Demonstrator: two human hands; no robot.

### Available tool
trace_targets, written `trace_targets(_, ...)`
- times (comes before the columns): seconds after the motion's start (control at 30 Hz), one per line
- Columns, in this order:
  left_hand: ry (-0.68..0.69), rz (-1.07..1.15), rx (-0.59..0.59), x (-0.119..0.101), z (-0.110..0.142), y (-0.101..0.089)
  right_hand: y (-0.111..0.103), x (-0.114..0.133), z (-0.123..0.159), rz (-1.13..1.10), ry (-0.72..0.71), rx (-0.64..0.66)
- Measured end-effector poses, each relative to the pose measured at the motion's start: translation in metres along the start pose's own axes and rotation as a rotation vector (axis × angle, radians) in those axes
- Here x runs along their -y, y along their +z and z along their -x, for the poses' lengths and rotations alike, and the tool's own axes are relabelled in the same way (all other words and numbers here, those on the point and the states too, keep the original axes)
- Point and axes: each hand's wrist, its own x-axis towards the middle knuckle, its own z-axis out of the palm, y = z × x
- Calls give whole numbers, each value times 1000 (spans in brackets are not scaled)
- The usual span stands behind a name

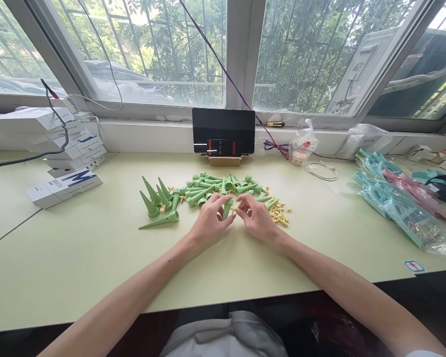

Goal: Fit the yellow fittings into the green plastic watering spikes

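Green cone (227,208) in the left fingers, yellow peg (233,210) at its side

From where I stand, the left hand (210,220) has the cone pinched between thumb and fingers, while the right hand (258,218) grasps the little peg by fingertip and thumb. The pair meet above the table (96,258), and I can't tell whether the peg's end is inside the cone or merely against it

To my eye, the left grip does best steady and light, clear of the spot the peg meets. The peg wants holding near its outer end, lined up straight with any opening before a gentle push; coming in askew, it could slip or jam. Bracing one hand's fingers against the other would probably help

As for numbers, I count one cone and one peg in the grip. Left of it, four upright cones (148,204) point upward, one more cone (176,199) has its wide end up, and one lying cone (159,219) rests nearer the person. Just beyond the grip, the green pile (202,191) overlaps too much for an exact count, though it's clearly more than a dozen. Right of the grip, the yellow heap (278,213) is too tangled to number, with one stray peg (289,209) just beyond its edge
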Motion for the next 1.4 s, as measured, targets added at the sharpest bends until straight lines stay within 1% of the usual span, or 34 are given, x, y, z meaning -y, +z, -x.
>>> trace_targets(0.33, 2, 5, 10, 1, -1, 0, 0, -2, 0, 5, 6, -11)
trace_targets(0.87, -6, 6, 8, 1, -1, 1, -1, -1, -1, -97, 63, -35)
trace_targets(1.4, -1, 9, 3, 2, -1, 1, -2, 1, -3, -158, 121, -21)
